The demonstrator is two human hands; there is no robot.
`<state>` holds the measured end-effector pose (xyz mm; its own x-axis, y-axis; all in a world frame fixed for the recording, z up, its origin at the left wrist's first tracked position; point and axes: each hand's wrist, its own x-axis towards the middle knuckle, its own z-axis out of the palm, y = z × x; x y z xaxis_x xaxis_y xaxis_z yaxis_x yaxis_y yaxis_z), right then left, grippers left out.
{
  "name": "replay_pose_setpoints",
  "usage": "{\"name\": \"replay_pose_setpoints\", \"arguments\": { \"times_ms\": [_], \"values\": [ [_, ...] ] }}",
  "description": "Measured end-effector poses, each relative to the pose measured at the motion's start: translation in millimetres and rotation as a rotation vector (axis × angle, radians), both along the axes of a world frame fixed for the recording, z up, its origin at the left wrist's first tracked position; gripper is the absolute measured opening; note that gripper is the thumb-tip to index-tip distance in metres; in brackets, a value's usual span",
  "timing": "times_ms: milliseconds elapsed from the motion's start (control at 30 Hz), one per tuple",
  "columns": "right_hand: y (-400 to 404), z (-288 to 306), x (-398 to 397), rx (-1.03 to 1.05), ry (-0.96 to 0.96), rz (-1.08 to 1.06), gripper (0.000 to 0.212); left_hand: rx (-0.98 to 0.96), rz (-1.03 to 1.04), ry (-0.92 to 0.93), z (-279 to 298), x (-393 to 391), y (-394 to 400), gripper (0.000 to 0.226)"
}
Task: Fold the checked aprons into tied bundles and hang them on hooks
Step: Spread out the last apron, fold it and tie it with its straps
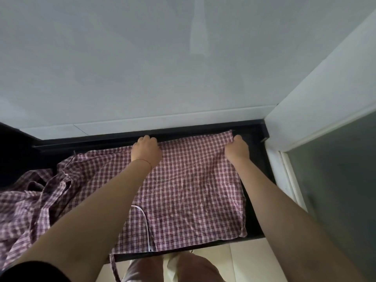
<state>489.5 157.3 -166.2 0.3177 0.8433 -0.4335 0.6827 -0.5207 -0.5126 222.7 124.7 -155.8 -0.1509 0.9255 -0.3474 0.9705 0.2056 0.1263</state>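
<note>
**Both hands at the far edge of a spread apron**

The left hand (147, 150) and right hand (237, 148) lie knuckles-up with fingers curled at the far edge of the checked apron (189, 190). The fingertips are hidden, so whether cloth is truly pinched cannot be told, though fabric bunches at the right hand.

The apron lies flat on the dark counter (254, 200), its spread panel running from the near edge to the hands at the back, against the white wall (162, 68). A white-trimmed edge (145, 224) runs toward the viewer. A strap (114, 267) dangles over the front edge, cut off below.

Left of it, a crumpled checked heap (30, 204) runs out of frame; where one piece ends is unclear.
</note>
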Motion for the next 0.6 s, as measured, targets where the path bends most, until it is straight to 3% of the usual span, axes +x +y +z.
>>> {"name": "replay_pose_setpoints", "arguments": {
  "times_ms": [233,367,500,600],
  "values": [
    [1.3,-2.9,-6.4,0.063,-0.063,0.029,0.033,0.069,0.069,0.058,-3.1,-9.0,-1.7,0.011],
    [2.1,-4.7,-7.4,0.068,-0.130,0.021,0.023,0.123,0.020,0.160,-11.9,-9.7,-5.8,0.021],
    [3.1,-12.9,-9.9,0.100,-0.197,0.022,0.019,0.348,-0.052,0.171,-30.9,-18.8,-6.9,0.029],
    [2.6,-15.8,-11.3,0.134,-0.242,0.031,0.016,0.440,-0.047,0.210,-33.0,-17.3,-8.4,0.020]
  ]
}}
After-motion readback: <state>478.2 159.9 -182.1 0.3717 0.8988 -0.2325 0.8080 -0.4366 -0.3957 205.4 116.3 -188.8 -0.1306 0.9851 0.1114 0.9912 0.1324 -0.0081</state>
